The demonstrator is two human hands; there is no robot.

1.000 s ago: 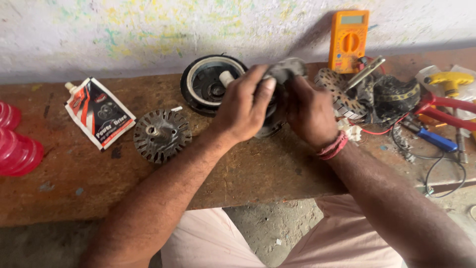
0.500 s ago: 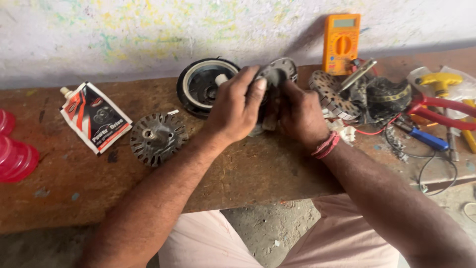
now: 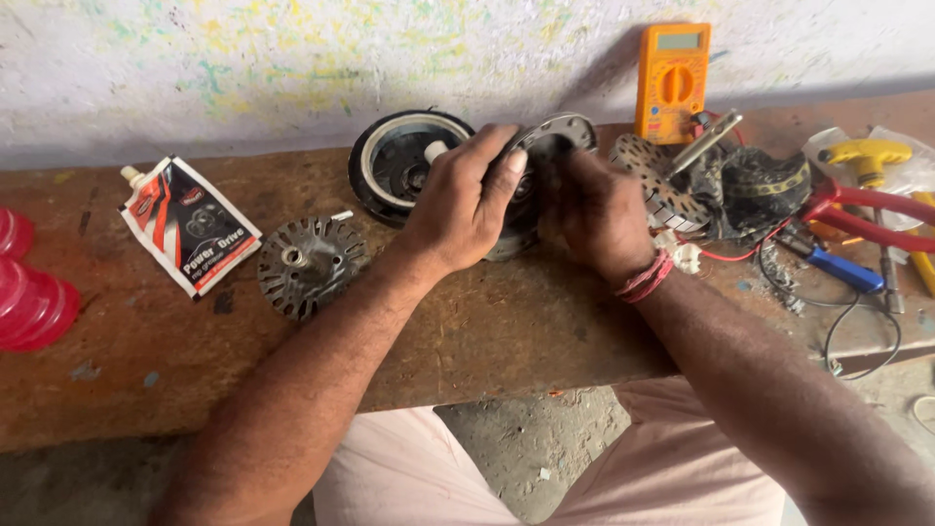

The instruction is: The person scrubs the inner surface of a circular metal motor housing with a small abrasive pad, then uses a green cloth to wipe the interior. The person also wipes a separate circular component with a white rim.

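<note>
- The left hand (image 3: 466,205) grips the grey metal motor housing (image 3: 557,136) from its 9 o'clock side, fingers wrapped over the rim.
- The right hand (image 3: 589,209) clasps the same housing from 3 o'clock; it is held tilted just above the wooden bench (image 3: 467,321).
- At 9 o'clock of the hands lies a slotted metal disc (image 3: 310,263), with a glue sachet (image 3: 190,226) beyond it.
- At 12 o'clock, a round black casing (image 3: 394,161) and an orange multimeter (image 3: 672,83) stand by the wall.

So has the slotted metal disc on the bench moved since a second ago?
No. The slotted metal disc lies in the same spot on the wooden bench, just right of the grease pouch, apart from both hands; only the camera view has shifted.
</note>
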